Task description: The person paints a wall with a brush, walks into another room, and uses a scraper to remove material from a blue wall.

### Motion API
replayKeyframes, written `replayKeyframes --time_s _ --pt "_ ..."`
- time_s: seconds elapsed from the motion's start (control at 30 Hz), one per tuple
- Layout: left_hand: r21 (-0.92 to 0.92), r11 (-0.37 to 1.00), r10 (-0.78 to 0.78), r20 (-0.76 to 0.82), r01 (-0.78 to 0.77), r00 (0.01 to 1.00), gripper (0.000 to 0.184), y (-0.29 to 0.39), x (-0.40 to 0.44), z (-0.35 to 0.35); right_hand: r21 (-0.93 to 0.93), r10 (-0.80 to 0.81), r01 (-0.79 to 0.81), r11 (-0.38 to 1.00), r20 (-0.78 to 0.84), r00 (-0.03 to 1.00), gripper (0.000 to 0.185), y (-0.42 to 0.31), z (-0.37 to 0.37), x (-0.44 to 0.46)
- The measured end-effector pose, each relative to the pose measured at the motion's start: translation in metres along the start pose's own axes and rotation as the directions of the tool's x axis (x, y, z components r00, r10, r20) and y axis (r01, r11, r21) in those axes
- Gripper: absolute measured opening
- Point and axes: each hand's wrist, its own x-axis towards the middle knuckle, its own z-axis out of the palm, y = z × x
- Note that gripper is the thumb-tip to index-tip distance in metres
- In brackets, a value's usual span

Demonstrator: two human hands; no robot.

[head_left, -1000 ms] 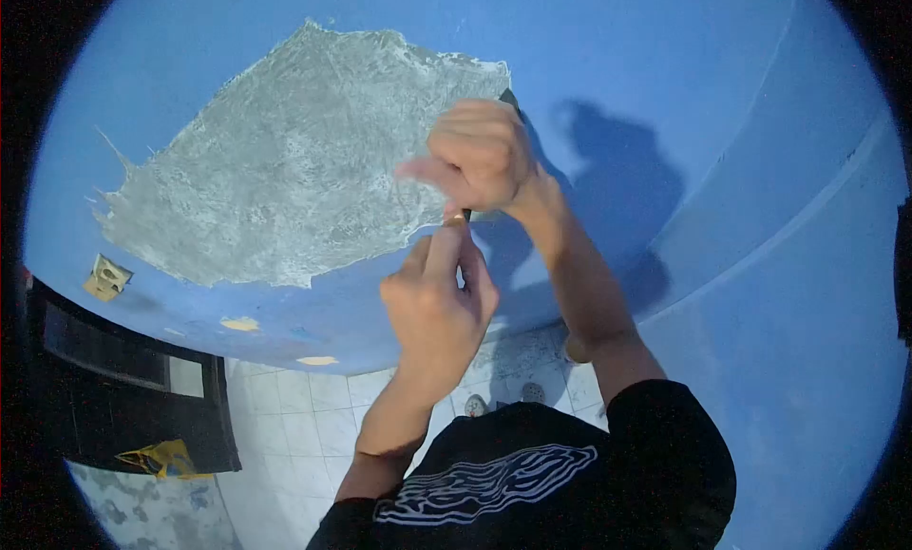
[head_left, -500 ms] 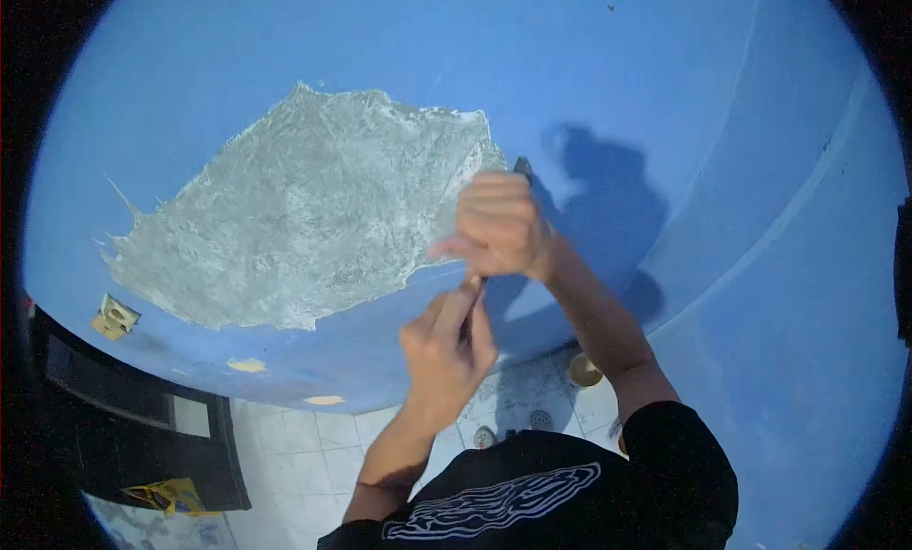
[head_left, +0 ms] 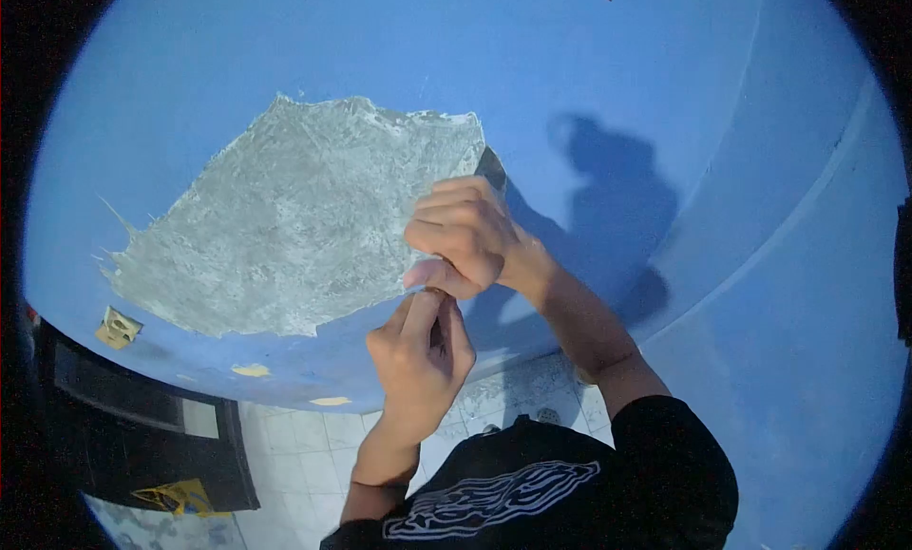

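A rough grey patch [head_left: 275,218] with a ragged edge shows on the blue wall [head_left: 380,37]. At its right edge my right hand [head_left: 461,232] is closed around a tool, whose dark, flat end [head_left: 491,167] sticks out above the knuckles against the wall. Just below, my left hand [head_left: 423,350] is closed with its fingertips close under my right thumb. Both hands seem to be on the same tool; its lower part is mostly hidden by the fingers.
A beige wall fitting [head_left: 119,329] sits at the left. Pale spots [head_left: 252,370] mark the wall below the patch. A dark framed panel [head_left: 123,407] with a yellow piece [head_left: 180,496] is at the lower left. White floor tiles [head_left: 304,455] lie below.
Over the last second the view has shifted, so the patch sits lower. Since half a second ago, both hands have moved left, with the tool's flat end now at the patch's right edge.
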Motion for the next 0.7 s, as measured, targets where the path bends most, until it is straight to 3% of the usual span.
replayKeyframes --time_s 0.17,0.2,0.23,0.27,0.3,0.37,0.43,0.53,0.63,0.7 --pt "-0.08 0.997 -0.021 -0.05 0.017 0.999 0.007 0.004 -0.004 -0.016 0.048 -0.012 0.013 0.999 -0.02 1.0 0.06 -0.026 0.003 0.012" --pt "-0.059 0.998 -0.01 0.003 0.01 1.0 0.006 -0.001 0.004 -0.003 0.051 -0.005 0.006 0.999 -0.019 1.0 0.06 -0.016 0.0 0.004" --pt "-0.038 0.999 -0.007 0.056 0.009 0.998 0.006 -0.006 0.009 0.01 -0.044 0.038 -0.039 0.998 -0.038 0.999 0.06 0.002 -0.005 -0.01" --pt "-0.141 0.99 -0.01 0.064 0.019 0.998 0.005 -0.013 0.011 0.02 -0.139 0.071 -0.079 0.987 -0.061 0.996 0.059 0.01 -0.011 -0.014" --pt "-0.14 0.99 -0.002 0.053 0.01 0.999 0.005 -0.01 0.013 0.017 -0.143 0.058 -0.066 0.987 -0.063 0.996 0.059 0.011 -0.014 -0.017" --pt "-0.07 0.993 0.105 0.131 -0.097 0.986 0.013 0.006 0.003 0.0 -0.054 0.077 -0.078 0.995 -0.027 0.997 0.058 -0.011 -0.023 -0.013" --pt "-0.068 0.993 0.108 0.161 -0.099 0.981 0.014 0.012 -0.004 -0.023 -0.053 0.033 -0.035 0.998 -0.03 0.999 0.058 -0.029 -0.02 0.002" --pt "-0.04 0.997 -0.065 0.04 0.067 0.997 0.007 0.022 -0.008 -0.032 0.076 -0.03 0.038 0.996 -0.111 0.993 0.058 -0.032 0.0 0.011" --pt "0.104 0.994 0.028 0.112 -0.04 0.993 0.008 0.018 0.005 -0.005 0.051 0.043 -0.037 0.998 -0.13 0.991 0.057 -0.004 -0.004 -0.012" --pt "0.061 0.997 0.037 0.113 -0.044 0.993 0.01 0.014 0.004 -0.01 0.057 0.069 -0.06 0.997 -0.173 0.982 0.056 -0.008 0.0 -0.015"
